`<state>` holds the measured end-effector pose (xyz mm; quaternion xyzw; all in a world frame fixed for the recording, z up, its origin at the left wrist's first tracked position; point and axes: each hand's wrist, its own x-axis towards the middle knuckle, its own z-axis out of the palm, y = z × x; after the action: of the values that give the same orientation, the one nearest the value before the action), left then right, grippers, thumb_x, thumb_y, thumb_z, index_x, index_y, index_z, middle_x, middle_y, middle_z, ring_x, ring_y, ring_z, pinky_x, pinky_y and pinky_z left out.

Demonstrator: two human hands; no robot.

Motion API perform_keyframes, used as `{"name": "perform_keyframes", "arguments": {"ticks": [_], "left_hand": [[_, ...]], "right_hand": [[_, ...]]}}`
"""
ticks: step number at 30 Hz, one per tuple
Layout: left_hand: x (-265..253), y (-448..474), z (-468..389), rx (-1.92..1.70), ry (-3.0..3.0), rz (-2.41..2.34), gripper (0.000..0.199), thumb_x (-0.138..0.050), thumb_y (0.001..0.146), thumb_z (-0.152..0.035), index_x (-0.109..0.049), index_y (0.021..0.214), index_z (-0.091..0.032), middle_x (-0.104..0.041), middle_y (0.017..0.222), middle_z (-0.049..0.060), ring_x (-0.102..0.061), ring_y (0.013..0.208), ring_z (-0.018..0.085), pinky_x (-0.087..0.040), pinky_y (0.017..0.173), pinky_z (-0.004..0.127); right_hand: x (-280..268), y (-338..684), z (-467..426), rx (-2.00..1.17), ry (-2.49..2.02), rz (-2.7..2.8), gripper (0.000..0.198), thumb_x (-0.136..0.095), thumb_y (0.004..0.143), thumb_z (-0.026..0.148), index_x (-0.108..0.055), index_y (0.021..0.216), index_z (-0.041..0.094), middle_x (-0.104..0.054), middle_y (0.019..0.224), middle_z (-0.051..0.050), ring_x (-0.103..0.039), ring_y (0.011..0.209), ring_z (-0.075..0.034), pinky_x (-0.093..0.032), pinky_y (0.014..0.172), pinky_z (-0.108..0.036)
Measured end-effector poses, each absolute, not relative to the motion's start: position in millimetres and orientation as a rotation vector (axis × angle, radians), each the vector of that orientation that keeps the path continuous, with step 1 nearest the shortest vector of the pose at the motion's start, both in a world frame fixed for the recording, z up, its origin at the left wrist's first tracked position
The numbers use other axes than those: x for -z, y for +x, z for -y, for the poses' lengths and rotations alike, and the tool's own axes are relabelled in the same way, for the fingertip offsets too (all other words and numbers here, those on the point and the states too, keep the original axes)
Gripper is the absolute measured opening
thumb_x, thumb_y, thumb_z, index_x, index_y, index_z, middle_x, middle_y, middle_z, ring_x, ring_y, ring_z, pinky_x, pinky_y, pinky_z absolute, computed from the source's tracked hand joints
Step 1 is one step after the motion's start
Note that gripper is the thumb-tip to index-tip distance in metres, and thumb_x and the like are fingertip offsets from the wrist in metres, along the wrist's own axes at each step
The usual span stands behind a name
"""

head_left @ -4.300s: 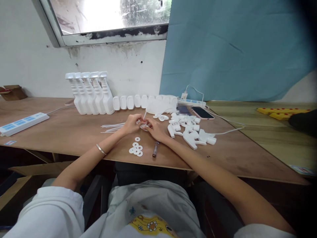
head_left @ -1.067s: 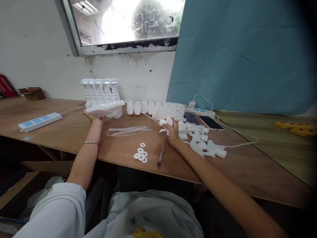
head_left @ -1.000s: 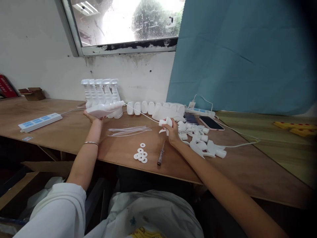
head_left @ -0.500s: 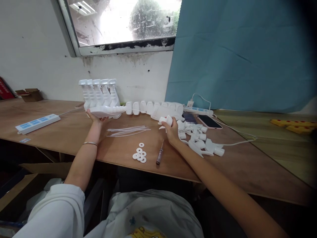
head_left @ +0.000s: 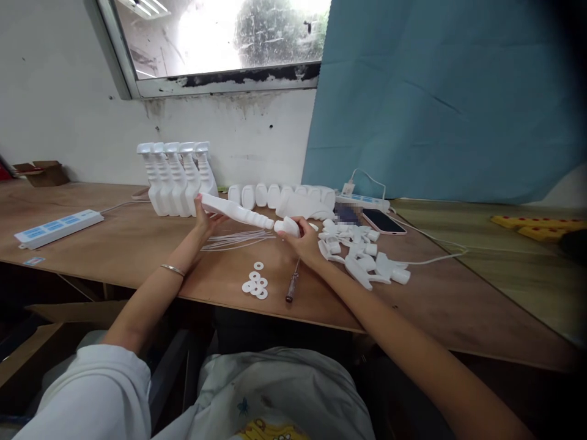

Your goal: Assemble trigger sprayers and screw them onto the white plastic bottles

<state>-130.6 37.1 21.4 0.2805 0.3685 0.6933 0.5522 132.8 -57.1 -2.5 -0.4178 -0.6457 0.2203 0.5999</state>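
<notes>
A white plastic bottle is held tilted on its side by my left hand, which is closed round its base end. Its neck points right, toward a white trigger spray head gripped in my right hand. The spray head is at the mouth of the bottle; I cannot tell whether they touch. Thin white tubes lie below the bottle. Nearer me are several flat white washers and a screwdriver. Loose trigger spray heads are heaped right of my right hand.
Several upright white spray bottles stand in a row by the wall. More white bottles lie along the back. A power strip is at left, a phone and a second strip at right. The table edge runs before me.
My left hand has brought the bottle rightward, tilting its neck down. My right hand has moved the spray head left to the bottle's mouth. The view has shifted slightly.
</notes>
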Motion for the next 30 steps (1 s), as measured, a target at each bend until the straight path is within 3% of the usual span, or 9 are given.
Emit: {"name": "perform_keyframes", "arguments": {"ticks": [10, 16, 23, 27, 30], "left_hand": [[-9.3, -123.7, -41.3, -1.575, 0.698, -0.834, 0.078, -0.050, 0.064, -0.072, -0.041, 0.120, -0.018, -0.054, 0.099, 0.014, -0.056, 0.097, 0.031, -0.050, 0.073, 0.039], [-14.1, -120.7, -37.2, -1.581, 0.730, -0.789, 0.063, -0.050, 0.070, -0.067, -0.049, 0.110, -0.018, -0.056, 0.092, 0.012, -0.059, 0.091, 0.027, -0.050, 0.073, 0.037], [-16.8, -124.2, -32.3, -1.445, 0.843, -0.643, 0.029, -0.051, 0.078, -0.036, -0.055, 0.097, -0.015, -0.060, 0.081, 0.006, -0.061, 0.079, 0.018, -0.051, 0.075, 0.031], [-17.9, -121.8, -29.8, -1.377, 0.904, -0.644, 0.030, -0.043, 0.079, -0.034, -0.057, 0.096, -0.013, -0.061, 0.081, 0.007, -0.060, 0.078, 0.019, -0.051, 0.071, 0.031], [-16.4, -120.0, -32.6, -1.383, 0.917, -0.751, 0.027, -0.051, 0.076, -0.036, -0.057, 0.092, -0.015, -0.060, 0.081, 0.007, -0.059, 0.078, 0.020, -0.050, 0.068, 0.032]], "right_hand": [[1.2, 131.9, 61.8, -0.230, -0.967, 1.664, 0.023, -0.062, 0.069, 0.031, -0.058, 0.089, 0.021, -0.063, 0.088, -0.003, -0.057, 0.081, -0.018, -0.044, 0.077, -0.033], [1.3, 133.1, 63.3, -0.209, -1.013, 1.672, 0.024, -0.062, 0.070, 0.037, -0.058, 0.088, 0.022, -0.063, 0.086, -0.002, -0.056, 0.078, -0.019, -0.043, 0.074, -0.031], [-2.4, 138.6, 59.6, -0.278, -1.168, 1.365, 0.035, -0.062, 0.068, 0.050, -0.059, 0.084, 0.019, -0.061, 0.070, -0.001, -0.056, 0.066, -0.018, -0.043, 0.064, -0.030], [-3.6, 141.3, 52.2, -0.518, -1.075, 1.147, 0.038, -0.061, 0.068, 0.052, -0.058, 0.085, 0.018, -0.063, 0.071, -0.003, -0.060, 0.061, -0.019, -0.046, 0.057, -0.029], [-3.3, 140.9, 50.1, -0.584, -1.028, 1.111, 0.039, -0.063, 0.066, 0.051, -0.059, 0.084, 0.017, -0.063, 0.071, -0.003, -0.062, 0.059, -0.018, -0.047, 0.054, -0.029]]}}
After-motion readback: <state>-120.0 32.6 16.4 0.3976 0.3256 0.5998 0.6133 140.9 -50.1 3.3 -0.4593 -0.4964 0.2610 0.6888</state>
